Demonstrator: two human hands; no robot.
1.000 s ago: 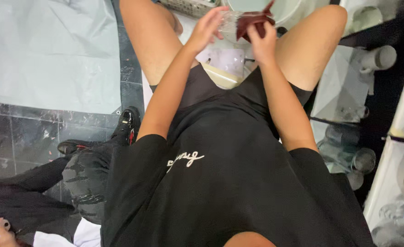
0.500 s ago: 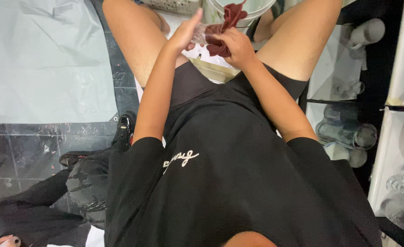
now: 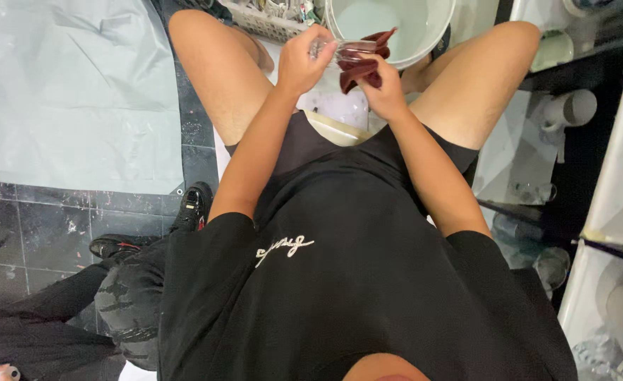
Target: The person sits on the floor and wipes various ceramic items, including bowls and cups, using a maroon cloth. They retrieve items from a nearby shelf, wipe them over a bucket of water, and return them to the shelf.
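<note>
Both hands have dropped lower, left hand (image 3: 304,60) holding glass (image 3: 340,49) sideways, right hand (image 3: 378,88) gripping cloth (image 3: 364,56)

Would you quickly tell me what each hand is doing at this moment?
Left hand: closed around a clear glass.
Right hand: closed on a dark red cloth, pressed against the glass.

1. The single head view looked steeply down from the seated person's own head, close over the black shirt (image 3: 354,282).
2. It faced forward past the knees to the white bucket (image 3: 396,28) at the top edge, beyond the shirt.
</note>
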